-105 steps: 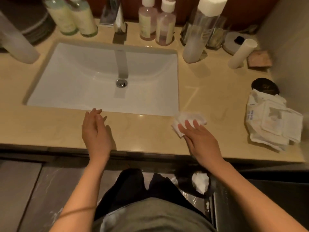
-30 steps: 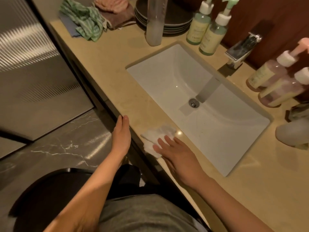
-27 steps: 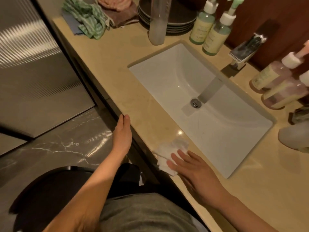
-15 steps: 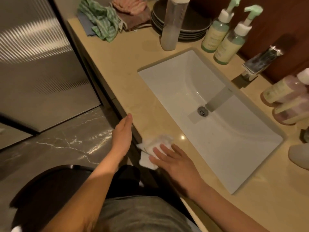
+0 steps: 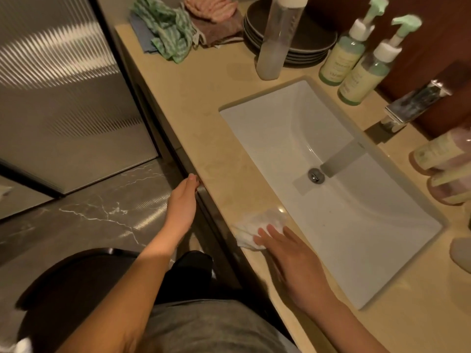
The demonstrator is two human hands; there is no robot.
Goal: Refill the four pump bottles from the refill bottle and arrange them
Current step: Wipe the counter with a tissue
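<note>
Two green pump bottles (image 5: 341,59) (image 5: 367,72) stand behind the sink's far left corner. Two pink pump bottles (image 5: 441,154) (image 5: 451,187) show partly at the right edge. A tall clear bottle with a white cap (image 5: 277,39) stands left of the green ones. My right hand (image 5: 293,258) presses flat, fingers straight, on a white tissue (image 5: 257,225) on the beige counter (image 5: 193,98) in front of the sink. My left hand (image 5: 182,202) hangs beside the counter's front edge with straight fingers, its fingertips at the edge.
A white sink (image 5: 331,179) with a chrome faucet (image 5: 413,103) fills the counter's middle. Dark plates (image 5: 311,44), a green checked cloth (image 5: 165,26) and pink-brown cloths (image 5: 214,16) lie at the far end. A ribbed glass panel (image 5: 58,85) and marble floor (image 5: 89,215) are left.
My right hand has slid the tissue back and forth along the counter's front strip, now further right than half a second ago. The view turned left since 3.5 s ago.
</note>
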